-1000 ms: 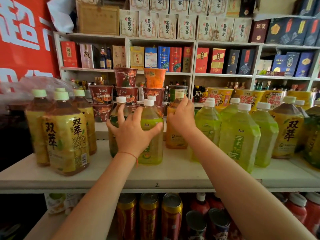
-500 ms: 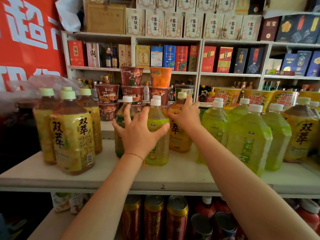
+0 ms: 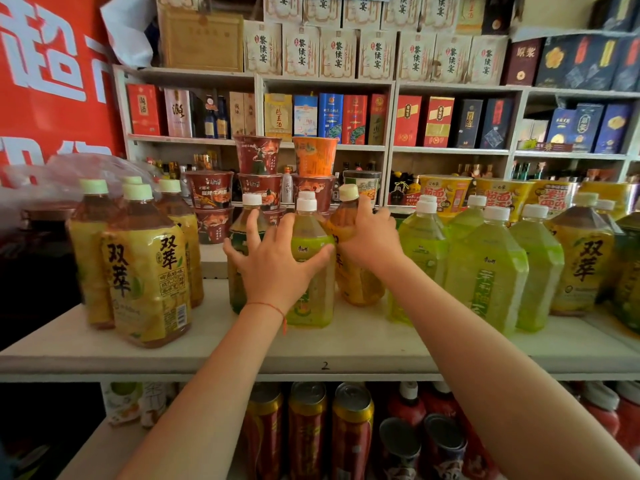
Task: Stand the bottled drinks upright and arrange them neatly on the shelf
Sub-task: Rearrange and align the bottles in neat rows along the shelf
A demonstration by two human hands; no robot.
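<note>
On the white shelf (image 3: 346, 351) stand several large tea bottles. My left hand (image 3: 273, 268) is wrapped around a white-capped green bottle (image 3: 313, 306) in the middle; a darker green bottle (image 3: 242, 237) stands just left of it, behind my fingers. My right hand (image 3: 372, 240) grips an amber bottle with a cream cap (image 3: 356, 282), which leans slightly left. A wrapped pack of yellow-labelled tea bottles (image 3: 145, 268) stands at the left. To the right, upright light-green bottles (image 3: 485, 271) form a row, with a yellow-labelled bottle (image 3: 581, 258) beyond them.
Stacked instant-noodle cups (image 3: 258, 174) stand right behind the middle bottles, with yellow noodle bowls (image 3: 446, 194) to the right. Boxed liquor fills the back shelves (image 3: 329, 116). Red cans and bottles (image 3: 308, 427) fill the shelf below. A red banner (image 3: 52, 81) hangs at left.
Both hands keep their holds. The amber bottle under my right hand has come closer to the green bottle under my left hand. The camera has moved a little nearer.
</note>
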